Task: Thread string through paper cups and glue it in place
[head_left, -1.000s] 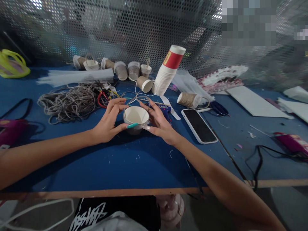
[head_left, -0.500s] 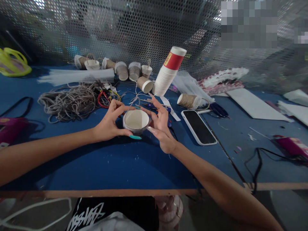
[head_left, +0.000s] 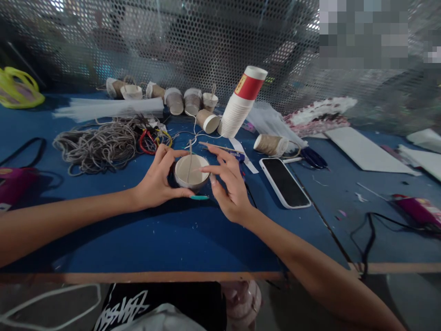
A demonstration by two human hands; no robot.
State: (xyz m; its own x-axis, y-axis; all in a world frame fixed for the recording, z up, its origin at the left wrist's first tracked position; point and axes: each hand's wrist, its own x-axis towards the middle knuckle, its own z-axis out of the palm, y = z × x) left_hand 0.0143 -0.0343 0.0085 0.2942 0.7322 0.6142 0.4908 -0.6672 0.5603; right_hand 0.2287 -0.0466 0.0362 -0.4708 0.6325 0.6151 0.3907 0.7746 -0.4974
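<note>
A cord-wrapped paper cup (head_left: 197,171) is tilted so its pale inside faces me, just above the blue table. My left hand (head_left: 156,177) is closed around its left side, thumb along the bottom and fingers behind the rim. A grey cord (head_left: 190,158) crosses the mouth of the cup, its upper end sticking up past the rim. At the right rim, my right hand (head_left: 231,184) has its index fingertip inside the opening and its thumb outside against the wall. Its other fingers stretch out behind the cup.
Behind the left hand lies a grey cord bundle (head_left: 98,142), beside red-handled scissors (head_left: 148,141). Several wrapped cups (head_left: 175,102) line the back near a leaning paper cup stack (head_left: 237,110). A phone (head_left: 285,183) and a twine-wrapped cup (head_left: 270,145) are on the right.
My right index finger has moved from outside the cup to inside its rim. The grey cord now lies across the cup's mouth, and the cup has shifted slightly left.
</note>
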